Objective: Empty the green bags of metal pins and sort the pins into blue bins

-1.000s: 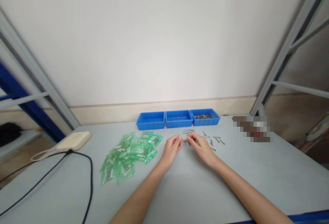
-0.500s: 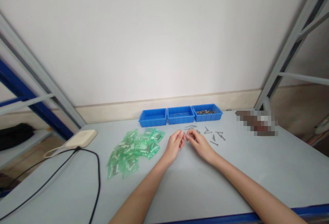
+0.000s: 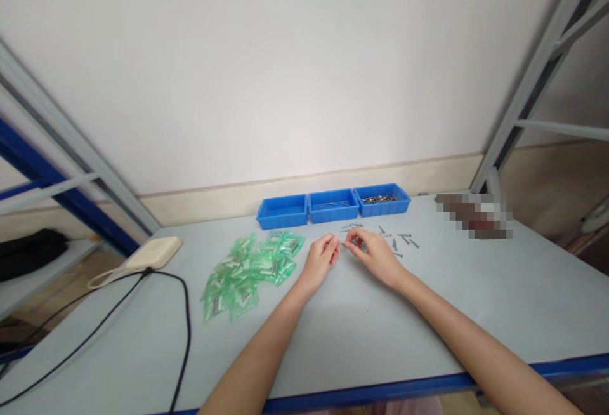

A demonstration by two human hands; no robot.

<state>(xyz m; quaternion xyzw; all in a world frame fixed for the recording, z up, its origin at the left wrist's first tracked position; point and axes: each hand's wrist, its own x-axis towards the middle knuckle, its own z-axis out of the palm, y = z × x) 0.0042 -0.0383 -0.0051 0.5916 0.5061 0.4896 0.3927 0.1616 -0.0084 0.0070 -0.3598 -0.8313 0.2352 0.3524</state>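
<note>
White wall (image 3: pixel 295 72), beige skirting (image 3: pixel 214 191), blue-grey steel rack (image 3: pixel 61 185)

Checking my feed from here, the bench (image 3: pixel 361 332) has a pale grey top with a blue front edge. Three blue plastic trays (image 3: pixel 333 207) sit side by side along the back. Left of center there's a heap of green plastic bags (image 3: pixel 250 272), and loose metal screws (image 3: pixel 397 240) are scattered just in front of the trays. Far left is a cream pad (image 3: pixel 152 254) with a black cable (image 3: pixel 187 332) trailing off it. Far right is a pixelated object (image 3: pixel 473 216), no idea what.
</note>
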